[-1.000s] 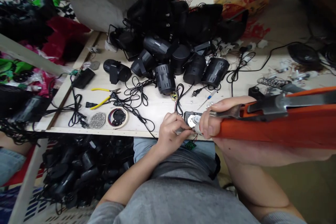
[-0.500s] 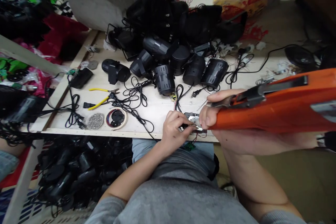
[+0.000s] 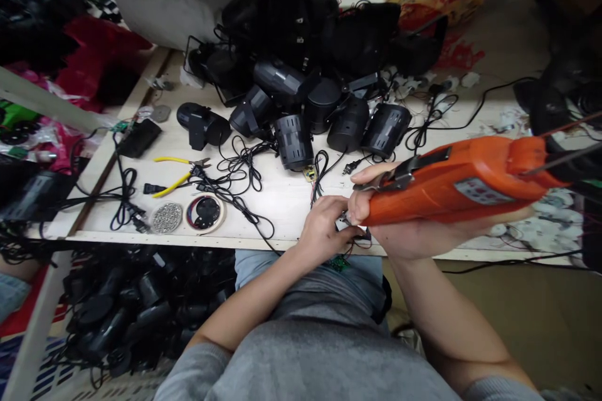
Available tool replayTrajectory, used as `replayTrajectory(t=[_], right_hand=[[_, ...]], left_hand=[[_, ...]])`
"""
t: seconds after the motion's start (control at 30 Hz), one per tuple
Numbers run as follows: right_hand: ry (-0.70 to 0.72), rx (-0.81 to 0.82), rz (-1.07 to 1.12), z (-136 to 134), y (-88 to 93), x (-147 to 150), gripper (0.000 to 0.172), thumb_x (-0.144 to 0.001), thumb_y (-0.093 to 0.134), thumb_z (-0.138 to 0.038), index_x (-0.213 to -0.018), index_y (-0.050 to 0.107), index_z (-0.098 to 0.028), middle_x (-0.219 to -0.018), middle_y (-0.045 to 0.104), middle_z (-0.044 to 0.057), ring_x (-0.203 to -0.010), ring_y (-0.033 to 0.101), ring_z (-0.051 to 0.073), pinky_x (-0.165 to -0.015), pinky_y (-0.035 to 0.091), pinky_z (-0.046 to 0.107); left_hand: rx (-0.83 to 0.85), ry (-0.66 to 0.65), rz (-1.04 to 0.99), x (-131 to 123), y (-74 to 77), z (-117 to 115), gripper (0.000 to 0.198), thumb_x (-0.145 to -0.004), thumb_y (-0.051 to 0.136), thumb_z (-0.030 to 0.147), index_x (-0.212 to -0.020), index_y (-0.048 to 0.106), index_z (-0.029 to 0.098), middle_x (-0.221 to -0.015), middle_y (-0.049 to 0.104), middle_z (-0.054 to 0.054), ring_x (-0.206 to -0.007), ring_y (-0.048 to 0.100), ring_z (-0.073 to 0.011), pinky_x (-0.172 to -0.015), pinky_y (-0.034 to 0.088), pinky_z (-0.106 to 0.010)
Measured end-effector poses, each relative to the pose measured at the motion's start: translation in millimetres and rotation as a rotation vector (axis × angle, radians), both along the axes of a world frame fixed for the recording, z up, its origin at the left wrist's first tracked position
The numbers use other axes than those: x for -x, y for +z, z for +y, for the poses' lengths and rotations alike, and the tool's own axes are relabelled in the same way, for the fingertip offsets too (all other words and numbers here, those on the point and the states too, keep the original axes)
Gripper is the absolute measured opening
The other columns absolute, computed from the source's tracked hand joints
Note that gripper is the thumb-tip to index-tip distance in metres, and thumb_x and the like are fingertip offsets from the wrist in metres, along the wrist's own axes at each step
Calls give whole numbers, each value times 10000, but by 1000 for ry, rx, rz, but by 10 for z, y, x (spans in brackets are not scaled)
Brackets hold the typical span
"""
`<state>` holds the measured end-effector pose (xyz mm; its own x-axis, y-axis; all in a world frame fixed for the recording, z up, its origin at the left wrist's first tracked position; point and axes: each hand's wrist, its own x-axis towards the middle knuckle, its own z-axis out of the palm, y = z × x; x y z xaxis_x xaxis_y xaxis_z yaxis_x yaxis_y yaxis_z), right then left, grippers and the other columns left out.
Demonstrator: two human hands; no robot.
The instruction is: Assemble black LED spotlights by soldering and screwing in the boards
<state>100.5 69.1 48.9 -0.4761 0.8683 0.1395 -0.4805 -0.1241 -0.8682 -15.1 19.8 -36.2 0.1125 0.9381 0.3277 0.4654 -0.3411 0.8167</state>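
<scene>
My right hand (image 3: 399, 232) is wrapped round an orange electric screwdriver (image 3: 451, 182), whose tip end points left and down toward the table's front edge. Right below that tip, my left hand (image 3: 327, 229) has thumb and fingers pinched together; whatever they grip is hidden. Under the fingers lies a small dark part with a shiny plate (image 3: 360, 232), mostly covered by both hands. A green circuit board (image 3: 337, 262) with thin wires hangs at the table edge over my lap.
Black cylindrical lamp housings (image 3: 294, 141) are heaped behind my hands. To the left lie yellow-handled pliers (image 3: 172, 188), a dish of small screws (image 3: 166, 217), a tape roll (image 3: 221, 216) and tangled black cables (image 3: 244, 169). White parts (image 3: 545, 219) are piled at right. A crate of black housings (image 3: 141, 307) stands below.
The electric screwdriver has swung so that its rear end sits lower and farther from the camera, its tip now closer to my left hand. My left hand has shifted slightly right.
</scene>
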Motion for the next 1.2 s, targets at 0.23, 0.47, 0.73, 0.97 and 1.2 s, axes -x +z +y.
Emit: replayTrajectory(t=[0.23, 0.47, 0.73, 0.97, 1.2], right_hand=[[-199, -67, 53, -27, -41, 53, 810, -661, 408, -986, -971, 717, -305, -752, 697, 55, -542, 622, 240, -539, 578, 462], [-139, -87, -63, 6, 183, 163, 753, -653, 445, -977, -752, 714, -280, -699, 683, 74, -661, 674, 284, -571, 594, 471], [-40, -137, -119, 131, 269, 275, 774, -599, 461, -1001, -607, 617, -243, -642, 627, 108, -784, 687, 324, -541, 576, 442], [71, -77, -162, 133, 236, 286, 906, -578, 374, -1042, -745, 666, -201, -609, 600, 95, -681, 659, 284, -505, 555, 410], [10, -88, -3, 54, 273, 217, 820, -677, 423, -974, -832, 711, -222, -607, 612, 57, -565, 620, 231, -481, 538, 386]], left_hand=[[82, -19, -1, 33, 19, 13, 251, -728, 842, 182, -912, 673, 198, -1018, 712, -60, -1004, 671, -252, -893, 554, -396], [123, 26, -43, 10, 29, -8, 234, -716, 831, 157, -861, 652, 201, -993, 715, -52, -985, 683, -245, -874, 574, -384], [149, 62, -54, -1, 1, -30, 217, -702, 803, 164, -838, 640, 209, -925, 720, -41, -929, 702, -246, -814, 603, -384], [135, 47, -56, 10, 21, -25, 260, -709, 814, 169, -915, 659, 201, -1000, 733, -66, -992, 707, -268, -876, 598, -406], [101, 71, -17, 3, 4, -4, 245, -687, 861, 175, -842, 672, 191, -919, 727, -47, -913, 699, -238, -805, 586, -364]])
